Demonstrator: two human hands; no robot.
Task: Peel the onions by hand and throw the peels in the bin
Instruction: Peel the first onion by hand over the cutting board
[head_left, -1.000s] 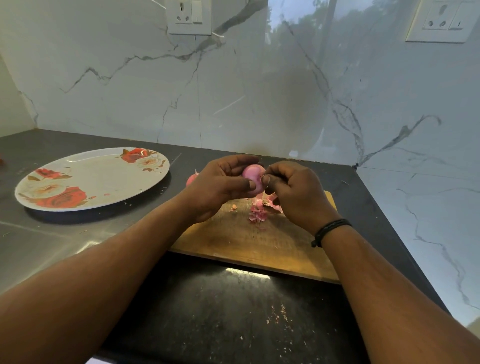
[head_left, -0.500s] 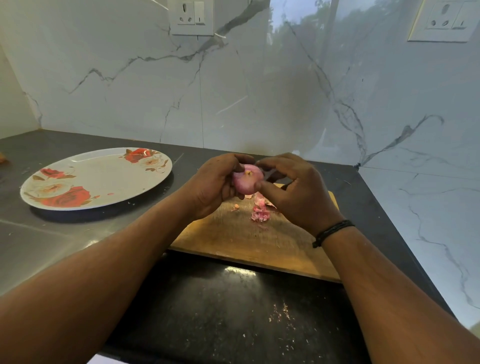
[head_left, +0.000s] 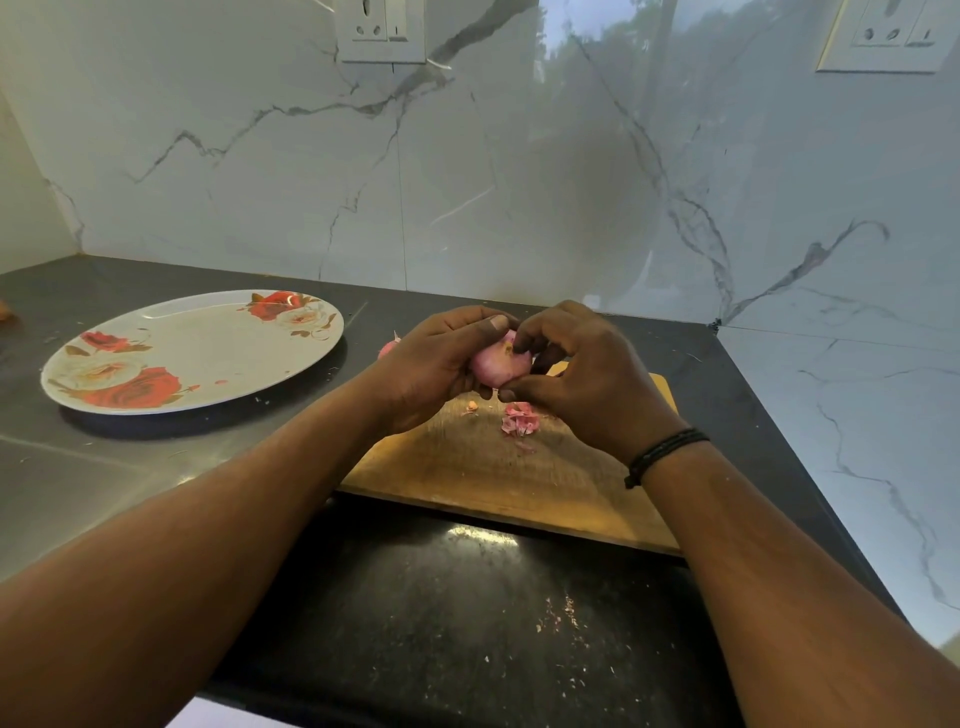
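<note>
A small pink onion (head_left: 497, 366) is held above the wooden cutting board (head_left: 483, 467). My left hand (head_left: 434, 364) grips it from the left, thumb on top. My right hand (head_left: 582, 376) curls around it from the right, fingertips at its top end and thumb under it. A little pile of pink peels (head_left: 518, 420) lies on the board just below the hands, with a small scrap (head_left: 471, 407) to its left. Another onion (head_left: 388, 348) peeks out behind my left hand, mostly hidden. No bin is in view.
A floral oval plate (head_left: 192, 348) sits on the dark counter (head_left: 171, 467) to the left. Marble walls with sockets (head_left: 382, 31) close off the back and right side. Peel crumbs dot the black surface (head_left: 467, 623) in front of the board.
The hands have turned the onion between them, so its root end now faces up. My right fingers moved onto its top. The view has shifted slightly.
</note>
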